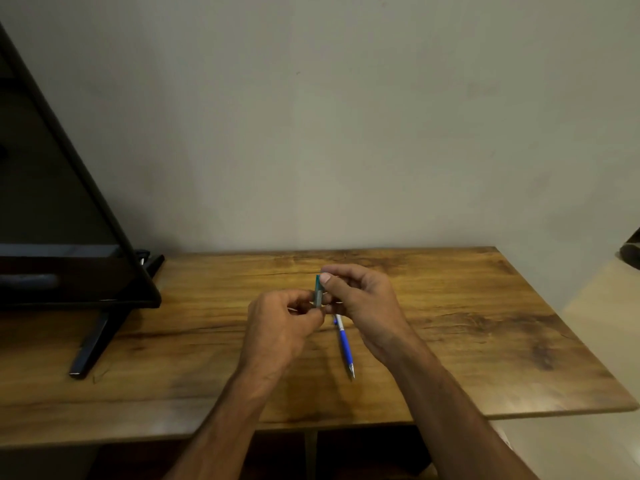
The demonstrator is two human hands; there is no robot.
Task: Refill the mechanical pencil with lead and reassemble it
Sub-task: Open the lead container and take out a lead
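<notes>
A blue and white mechanical pencil [344, 344] lies on the wooden table [485, 323], its metal tip pointing toward me. Its upper end is hidden under my right hand. Above it, both hands meet around a small teal lead case [318, 293] held upright. My right hand [360, 303] pinches the case's top between thumb and fingers. My left hand [284, 323] grips the case's lower end with its fingertips. No loose lead is visible.
A black monitor [52, 202] on a slanted stand [100, 337] fills the left side of the table. A plain wall rises behind the table's back edge. The table's right edge drops to a pale floor [588, 341].
</notes>
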